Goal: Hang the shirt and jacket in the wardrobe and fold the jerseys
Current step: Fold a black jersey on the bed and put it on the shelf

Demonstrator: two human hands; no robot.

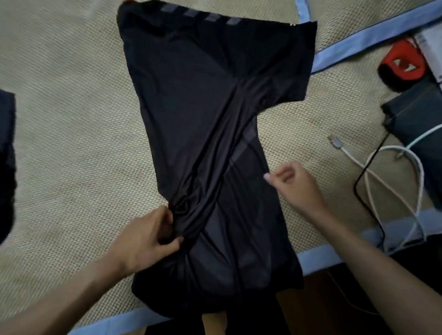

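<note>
The black jersey (212, 141) lay lengthwise down the centre of the frame on the woven bed mat (68, 153), its hem hanging over the mat's near edge. The left hand (146, 242) pinched a bunch of fabric at the jersey's left side, and creases ran diagonally up from that grip. The right hand (292, 185) hovered at the right edge, fingers loosely curled and holding nothing. A neat fold probably needed the bunch released and smoothed flat first, then the sleeve (291, 64) at upper right brought inward.

A beige woven mat (68, 158) with blue edging (378, 29) covers the bed; brown floor (323, 304) shows below; dim light.
</note>
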